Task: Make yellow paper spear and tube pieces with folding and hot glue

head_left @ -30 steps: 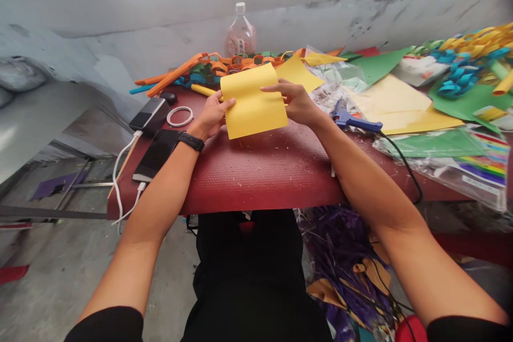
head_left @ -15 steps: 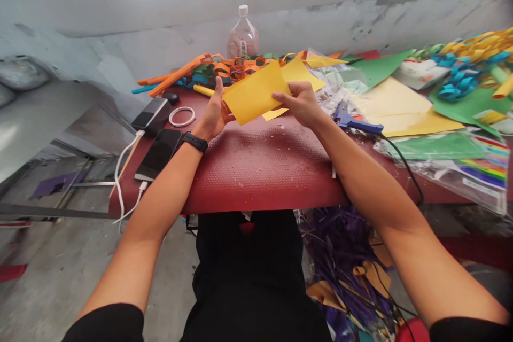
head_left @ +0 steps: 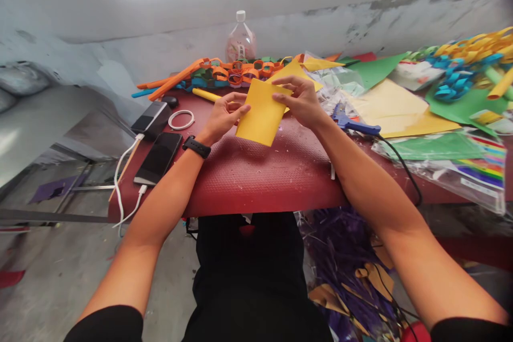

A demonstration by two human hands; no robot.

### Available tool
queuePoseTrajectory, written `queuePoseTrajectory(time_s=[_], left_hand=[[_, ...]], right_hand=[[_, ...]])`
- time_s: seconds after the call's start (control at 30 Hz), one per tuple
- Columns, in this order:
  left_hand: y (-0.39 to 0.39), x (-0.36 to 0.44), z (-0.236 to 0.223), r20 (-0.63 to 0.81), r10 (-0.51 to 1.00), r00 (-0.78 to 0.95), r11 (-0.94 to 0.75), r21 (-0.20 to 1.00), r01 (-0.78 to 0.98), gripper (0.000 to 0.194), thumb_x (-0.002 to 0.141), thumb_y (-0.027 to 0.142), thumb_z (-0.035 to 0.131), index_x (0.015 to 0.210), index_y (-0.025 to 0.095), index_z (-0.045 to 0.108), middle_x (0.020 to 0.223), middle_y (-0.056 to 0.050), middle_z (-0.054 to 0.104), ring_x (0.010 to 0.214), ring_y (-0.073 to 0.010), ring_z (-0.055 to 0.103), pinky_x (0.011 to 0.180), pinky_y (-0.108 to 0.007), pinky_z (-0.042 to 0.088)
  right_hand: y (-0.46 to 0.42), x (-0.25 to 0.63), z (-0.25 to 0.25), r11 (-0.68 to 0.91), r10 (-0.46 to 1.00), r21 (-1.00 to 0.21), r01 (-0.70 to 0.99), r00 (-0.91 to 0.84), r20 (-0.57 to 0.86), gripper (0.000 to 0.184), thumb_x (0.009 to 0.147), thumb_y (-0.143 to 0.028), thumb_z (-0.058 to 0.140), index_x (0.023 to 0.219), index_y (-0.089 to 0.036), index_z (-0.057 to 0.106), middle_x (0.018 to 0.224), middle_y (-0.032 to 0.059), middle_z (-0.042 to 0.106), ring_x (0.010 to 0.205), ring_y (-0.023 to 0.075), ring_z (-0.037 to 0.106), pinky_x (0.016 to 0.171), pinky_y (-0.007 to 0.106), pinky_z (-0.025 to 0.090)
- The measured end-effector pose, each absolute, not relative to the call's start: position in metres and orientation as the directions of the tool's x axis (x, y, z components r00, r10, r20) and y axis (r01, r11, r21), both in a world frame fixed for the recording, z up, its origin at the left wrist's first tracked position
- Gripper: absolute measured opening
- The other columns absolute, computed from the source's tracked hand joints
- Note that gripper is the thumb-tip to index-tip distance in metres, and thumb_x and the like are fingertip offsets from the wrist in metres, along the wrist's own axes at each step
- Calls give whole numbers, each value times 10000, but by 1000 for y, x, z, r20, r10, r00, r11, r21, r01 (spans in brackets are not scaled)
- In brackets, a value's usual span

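A yellow sheet of paper (head_left: 262,115), now a smaller rectangle that looks folded, is held above the red table between my hands. My left hand (head_left: 226,115) pinches its left edge, thumb on the near face. On the upper right edge, my right hand (head_left: 300,99) has its thumb in front, with the fingertips partly behind the paper. Another yellow sheet (head_left: 298,72) lies behind my right hand. A yellow paper tube (head_left: 206,95) rests just beyond my left hand.
Orange paper-chain links (head_left: 219,74) lie along the back, before a clear bottle (head_left: 240,40). A phone (head_left: 159,155) and white cable ring (head_left: 181,119) sit left. A blue glue gun (head_left: 355,122) with its cord lies right, beside green sheets (head_left: 374,72). The red table's (head_left: 260,181) front edge is near me.
The yellow paper was bent over in my hands, then swung sideways, and now appears as a smaller, more upright rectangle. My left fingers, earlier outstretched beside it, have closed on its edge.
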State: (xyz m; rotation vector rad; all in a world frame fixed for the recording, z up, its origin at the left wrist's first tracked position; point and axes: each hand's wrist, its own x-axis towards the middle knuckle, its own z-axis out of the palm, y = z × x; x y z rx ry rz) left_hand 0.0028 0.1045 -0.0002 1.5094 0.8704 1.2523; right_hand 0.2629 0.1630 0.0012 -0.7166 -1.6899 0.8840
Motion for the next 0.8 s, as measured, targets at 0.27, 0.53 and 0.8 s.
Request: queuePoseTrajectory(time_s=[0.27, 0.53, 0.8], left_hand=[[98, 10, 0, 307, 906, 292, -299, 951, -72, 787, 753, 695, 1013, 1291, 242, 657, 908, -31, 836, 795, -217, 832, 614, -268, 627], [102, 8, -2, 304, 913, 271, -289, 953, -95, 730, 779, 717, 987, 1228, 260, 638, 917, -39, 838, 846, -240, 839, 653, -306, 662], [107, 7, -3, 376, 904, 203, -385, 923, 7, 582, 824, 737, 931, 958, 204, 739, 971, -54, 821, 869, -185, 782, 712, -286, 664]], right_hand=[[153, 259, 7, 585, 792, -809, 57, -251, 556, 649, 721, -770, 957, 1146, -306, 797, 1110, 47, 815, 957, 257, 784, 834, 428, 712], [158, 262, 2, 578, 793, -814, 52, -273, 545, 856, 782, -866, 873, 1434, -353, 663, 1154, 57, 792, 1039, 290, 809, 924, 484, 718], [151, 256, 6, 658, 749, -746, 106, -193, 633, 727, 769, -820, 907, 1292, -337, 761, 1161, 50, 808, 1066, 290, 794, 930, 467, 710]])
